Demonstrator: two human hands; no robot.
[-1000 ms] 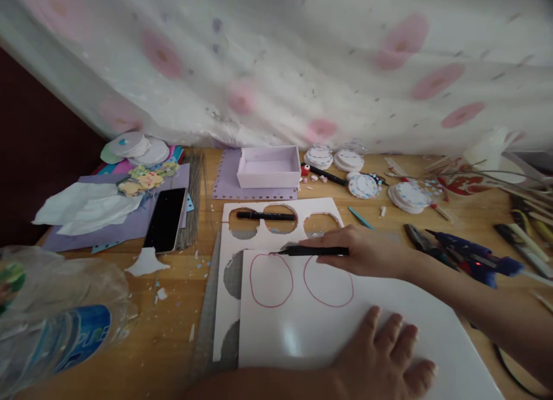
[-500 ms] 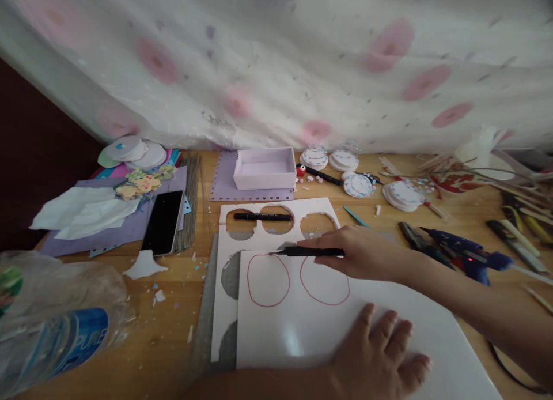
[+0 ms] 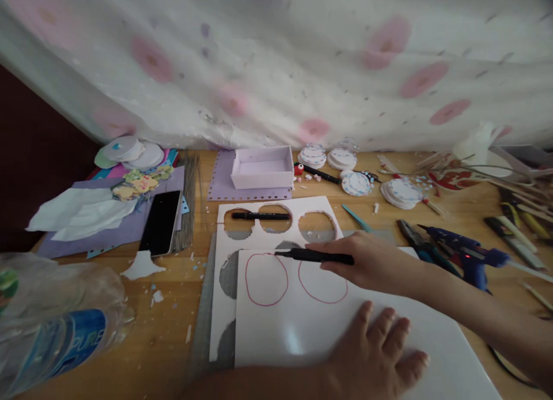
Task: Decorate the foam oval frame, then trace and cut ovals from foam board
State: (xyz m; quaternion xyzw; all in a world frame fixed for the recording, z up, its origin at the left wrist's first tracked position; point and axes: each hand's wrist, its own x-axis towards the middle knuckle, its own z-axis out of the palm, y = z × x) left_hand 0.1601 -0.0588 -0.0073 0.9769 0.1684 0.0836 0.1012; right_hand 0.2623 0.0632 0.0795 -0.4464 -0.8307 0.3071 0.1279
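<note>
The right hand (image 3: pixel 371 261) was closed around a black pen (image 3: pixel 313 255), gripping it near its back end so that the barrel lay almost level and pointed left, its tip at the top edge of a white sheet (image 3: pixel 302 331) just above the left of two red circles (image 3: pixel 266 279) drawn there. The left hand (image 3: pixel 375 354) lay flat and open on the lower part of that sheet, fingers spread, holding nothing. Under the sheet lay a white card with round holes cut out (image 3: pixel 263 238) (a second black marker (image 3: pixel 260 216) rested across two of its holes). A blue glue gun (image 3: pixel 464 253) lay to the right on the wooden table (image 3: pixel 173 308), a dark phone (image 3: pixel 161 222) to the left.
</note>
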